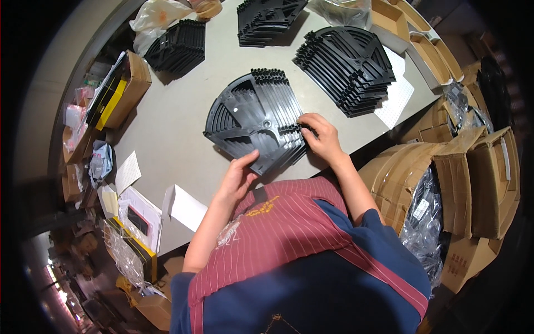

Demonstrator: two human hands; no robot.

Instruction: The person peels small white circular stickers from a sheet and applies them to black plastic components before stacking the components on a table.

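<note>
A stack of black, fan-shaped slotted plastic parts (233, 119) rests on the table in front of me, its layers fanned out toward the right. At its near edge, my left hand (238, 177) grips the parts, with the thumb on top and the other fingers mostly hidden below. On the right side, my right hand (322, 138) has its fingers bent around the stacked edges, close to a row of small clips. Its fingertips are partly hidden by the parts.
Similar black stacks stand at the far right (356, 67), far middle (267, 22) and far left (181, 47) of the grey table (161, 117). Cardboard trays (389, 19) line the back right. Large cartons (403, 172) stand beside the table. Papers and a phone (138, 220) lie left.
</note>
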